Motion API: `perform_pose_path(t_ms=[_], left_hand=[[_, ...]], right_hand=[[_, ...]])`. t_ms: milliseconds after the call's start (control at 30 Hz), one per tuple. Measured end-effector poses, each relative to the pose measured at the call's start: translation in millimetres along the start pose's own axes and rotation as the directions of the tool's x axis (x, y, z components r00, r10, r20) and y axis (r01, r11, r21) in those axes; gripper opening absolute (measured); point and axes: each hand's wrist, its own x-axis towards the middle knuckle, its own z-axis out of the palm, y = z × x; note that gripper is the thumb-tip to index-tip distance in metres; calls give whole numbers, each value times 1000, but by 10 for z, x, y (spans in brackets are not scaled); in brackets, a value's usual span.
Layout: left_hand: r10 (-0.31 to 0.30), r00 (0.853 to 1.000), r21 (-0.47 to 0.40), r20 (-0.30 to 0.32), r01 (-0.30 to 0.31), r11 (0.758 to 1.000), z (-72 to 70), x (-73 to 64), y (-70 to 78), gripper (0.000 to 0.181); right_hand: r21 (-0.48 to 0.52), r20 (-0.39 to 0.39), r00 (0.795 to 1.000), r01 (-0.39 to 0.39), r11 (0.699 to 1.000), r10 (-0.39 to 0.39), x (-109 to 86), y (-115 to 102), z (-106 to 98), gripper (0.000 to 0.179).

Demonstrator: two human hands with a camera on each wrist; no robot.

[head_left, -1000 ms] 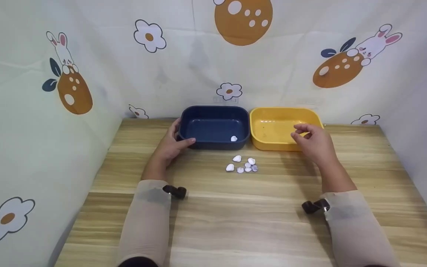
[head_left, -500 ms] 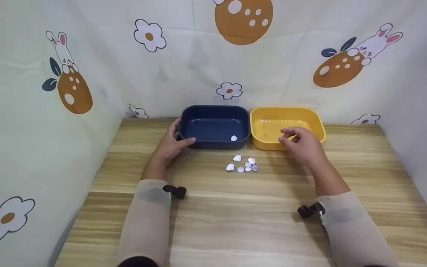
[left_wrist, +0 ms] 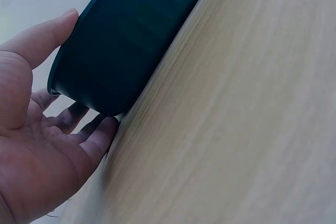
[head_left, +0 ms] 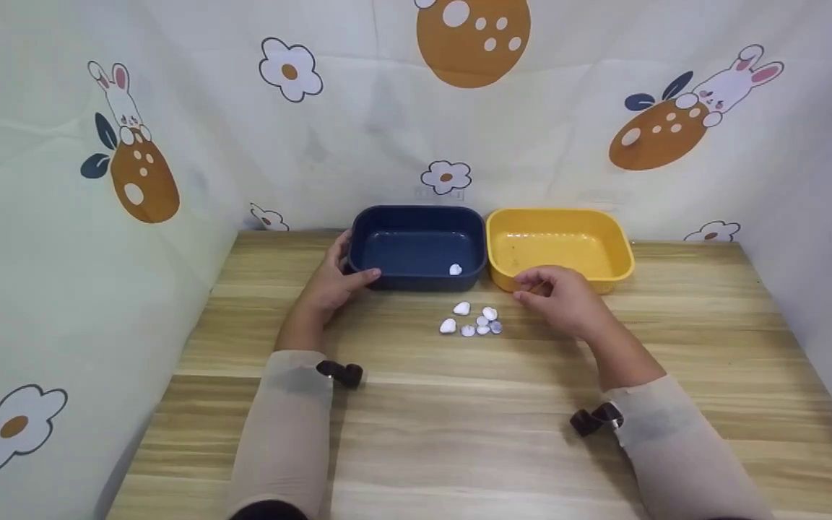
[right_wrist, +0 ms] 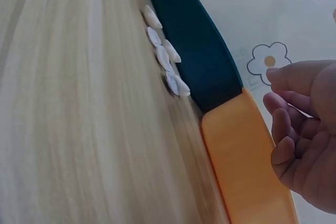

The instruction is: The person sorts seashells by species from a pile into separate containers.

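Note:
My left hand (head_left: 335,283) holds the left end of a dark blue plastic bin (head_left: 416,280), thumb over the front rim and fingers against the side wall. In the left wrist view its fingertips (left_wrist: 109,127) sit low at the bin's corner, near the tabletop. One white shell (head_left: 456,269) lies inside this bin. In front of it is a loose group of several small shells (head_left: 482,321), white and pale purple. My right hand (head_left: 566,300) hovers over the front rim of a yellow bin (head_left: 618,269). Its fingers are loosely bent, with nothing between thumb and fingers in the right wrist view.
Both bins stand side by side at the back of a wood-grain table (head_left: 416,433), close to a cloth backdrop (head_left: 358,130) printed with rabbits and flowers. More of the cloth hangs along the left and right sides.
My right hand has moved left and toward me, from over the yellow bin's right part to its front rim, nearer the shells. The left hand and both bins have stayed put.

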Motion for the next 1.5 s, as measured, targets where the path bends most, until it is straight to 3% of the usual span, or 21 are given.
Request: perform_pose_path(t_ms=[500, 767, 1100, 1500], left_hand=[[-22, 1000, 24, -5, 22, 999, -11, -14, 17, 108], [-20, 1000, 40, -8, 21, 999, -15, -11, 8, 108], [3, 1000, 19, -6, -3, 1000, -9, -14, 11, 110], [-16, 1000, 22, -7, 16, 1000, -9, -1, 6, 108]], right_hand=[[42, 150, 989, -17, 999, 11, 0, 57, 224, 20], [-28, 166, 984, 68, 997, -63, 16, 108, 306, 15], [-73, 182, 982, 67, 995, -53, 36, 173, 333, 14], [-100, 192, 979, 87, 991, -66, 42, 188, 386, 14]])
